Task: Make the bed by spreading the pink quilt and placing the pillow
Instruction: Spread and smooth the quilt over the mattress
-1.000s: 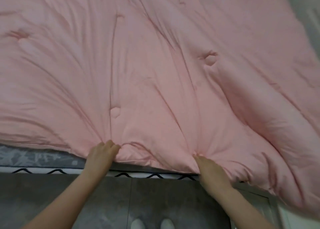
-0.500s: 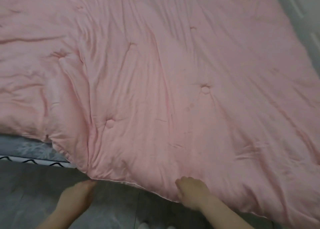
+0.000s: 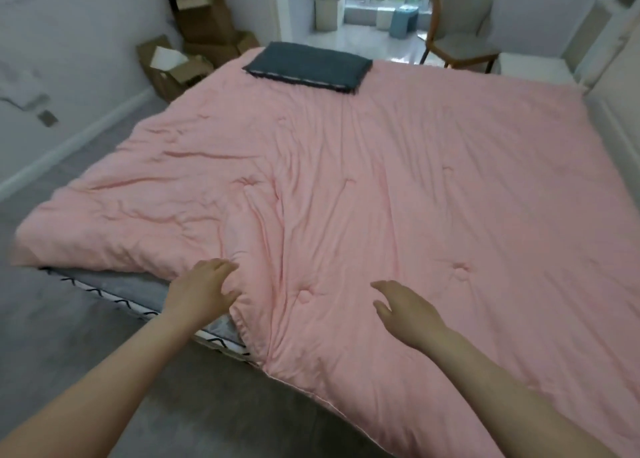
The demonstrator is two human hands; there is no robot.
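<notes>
1. The pink quilt [image 3: 381,187] is spread over almost the whole bed, with wrinkles seen mostly on its left half and near the front edge.
2. At the near left corner the quilt does not reach the edge: a strip of grey mattress [image 3: 114,282] with a black zigzag border is left uncovered there.
3. The front edge of the quilt hangs over the bed side toward the grey floor [image 3: 86,346], running diagonally to the lower right of the view.
4. The dark grey pillow [image 3: 308,67] is laid flat on the quilt at the far end, a little left of the middle.
5. The left hand [image 3: 202,293] is held open with fingers apart, at the quilt's front edge just beside the uncovered strip; whether it touches the cloth cannot be told.
6. The right hand [image 3: 407,314] is also open with fingers spread, over the quilt near a stitched dimple; nothing is gripped by it.
7. The two hands are well apart from each other.
8. Free floor is seen along the left side of the bed up to the white wall.
9. Cardboard boxes [image 3: 194,45] are stacked in the far left corner, near the bed's corner.
10. A wooden chair [image 3: 460,31] is placed beyond the far edge, on the right.
11. On the right, the quilt's edge lies just beside a white wall or cabinet.
</notes>
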